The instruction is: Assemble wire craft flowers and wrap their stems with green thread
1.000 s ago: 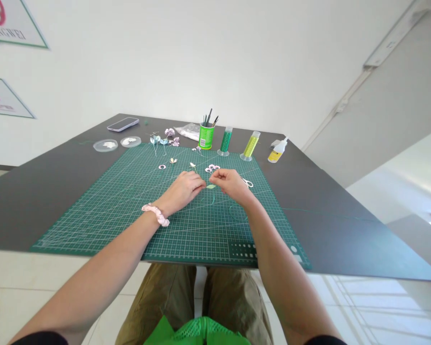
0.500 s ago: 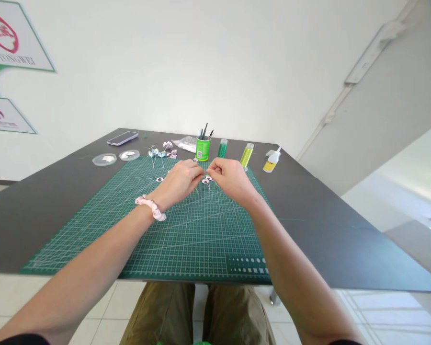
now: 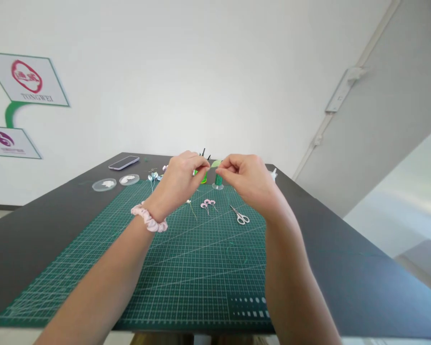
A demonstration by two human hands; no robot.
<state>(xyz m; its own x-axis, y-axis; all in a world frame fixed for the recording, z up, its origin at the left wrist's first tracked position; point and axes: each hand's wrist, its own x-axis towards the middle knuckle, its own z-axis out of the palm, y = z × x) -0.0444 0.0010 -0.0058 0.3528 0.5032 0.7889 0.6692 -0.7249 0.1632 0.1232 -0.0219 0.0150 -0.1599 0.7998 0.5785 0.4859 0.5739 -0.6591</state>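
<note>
Above the mat, my left hand (image 3: 188,171) and my right hand (image 3: 244,179) are raised close together, both with fingers pinched. Between the fingertips shows a small pale green leaf-shaped piece (image 3: 216,164), its ends at the two pinches. Below on the green cutting mat (image 3: 197,268) lie several small pink loops on thin stems (image 3: 207,204), a thin stem with a pale tip (image 3: 191,208), and white-handled scissors (image 3: 241,218) to the right. Behind my hands stands a tube of green beads or thread (image 3: 219,181), partly covered.
A phone (image 3: 124,163) and two shallow clear dishes (image 3: 104,185) with white bits are at the back left. Pale blue flowers (image 3: 153,177) lie near them. A green pen can (image 3: 204,178) and a white bottle tip (image 3: 274,174) are partly hidden by my hands.
Both hands have risen off the mat and the view has tilted up. The pale green leaf-shaped piece now shows between them, and the scissors have come into sight.
</note>
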